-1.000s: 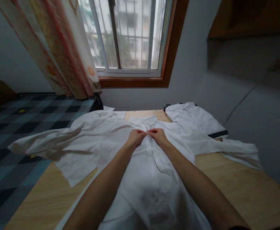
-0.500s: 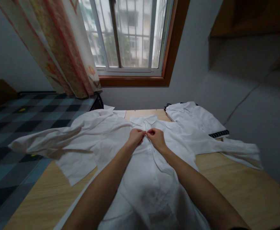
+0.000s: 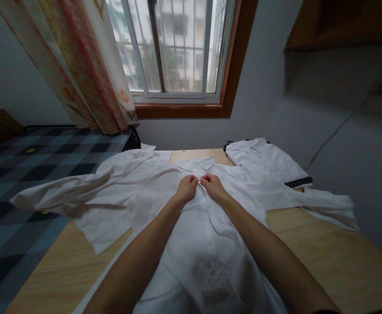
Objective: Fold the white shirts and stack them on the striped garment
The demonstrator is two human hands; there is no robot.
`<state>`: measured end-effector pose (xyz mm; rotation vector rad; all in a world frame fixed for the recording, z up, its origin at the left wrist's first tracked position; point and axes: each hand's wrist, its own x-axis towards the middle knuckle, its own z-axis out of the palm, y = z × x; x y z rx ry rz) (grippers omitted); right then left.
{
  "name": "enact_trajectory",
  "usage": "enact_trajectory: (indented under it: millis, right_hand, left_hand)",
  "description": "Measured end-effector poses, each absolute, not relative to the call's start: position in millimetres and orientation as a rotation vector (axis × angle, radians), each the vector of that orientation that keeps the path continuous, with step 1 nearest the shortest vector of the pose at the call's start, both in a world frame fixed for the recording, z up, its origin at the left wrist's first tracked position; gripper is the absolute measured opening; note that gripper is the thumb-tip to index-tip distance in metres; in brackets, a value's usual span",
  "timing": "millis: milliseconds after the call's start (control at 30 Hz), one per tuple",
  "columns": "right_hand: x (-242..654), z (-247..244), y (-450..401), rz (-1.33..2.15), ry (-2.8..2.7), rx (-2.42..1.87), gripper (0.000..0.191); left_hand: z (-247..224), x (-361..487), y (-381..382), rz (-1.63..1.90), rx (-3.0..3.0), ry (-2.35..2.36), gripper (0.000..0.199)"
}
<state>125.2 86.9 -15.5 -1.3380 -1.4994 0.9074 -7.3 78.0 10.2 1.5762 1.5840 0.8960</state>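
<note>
A white button-up shirt [image 3: 197,235] lies front side up, its collar pointing to the window and its sleeves spread left and right. Just below the collar, my left hand [image 3: 187,187] pinches the front placket with thumb and fingers. My right hand [image 3: 212,185] pinches the opposite side of the placket, a small gap away from the left fingertips. Below the hands a few small buttons show along the front. Whether a button sits between the fingers is too small to tell.
The shirt rests on a wooden table [image 3: 324,257]. Folded white clothing [image 3: 265,159] with a black striped edge lies at the back right. More white cloth [image 3: 106,226] is under the left sleeve. A bed with checked bedding [image 3: 11,183] adjoins the left, below a curtain [image 3: 86,65].
My fingertips have come slightly apart at the placket. The shirt and the other things have stayed in place.
</note>
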Motion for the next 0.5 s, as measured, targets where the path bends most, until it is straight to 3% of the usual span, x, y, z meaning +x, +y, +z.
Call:
enact_trajectory:
  millis: [333, 500]
  right_hand:
    - [130, -13, 84, 0.946, -1.507, -1.264, 0.016]
    - [127, -10, 78, 0.779, -1.599, -1.308, 0.01]
  left_hand:
    - [13, -9, 75, 0.885, 1.767, 1.612, 0.026]
    - [9, -10, 77, 0.86, 1.744, 1.614, 0.026]
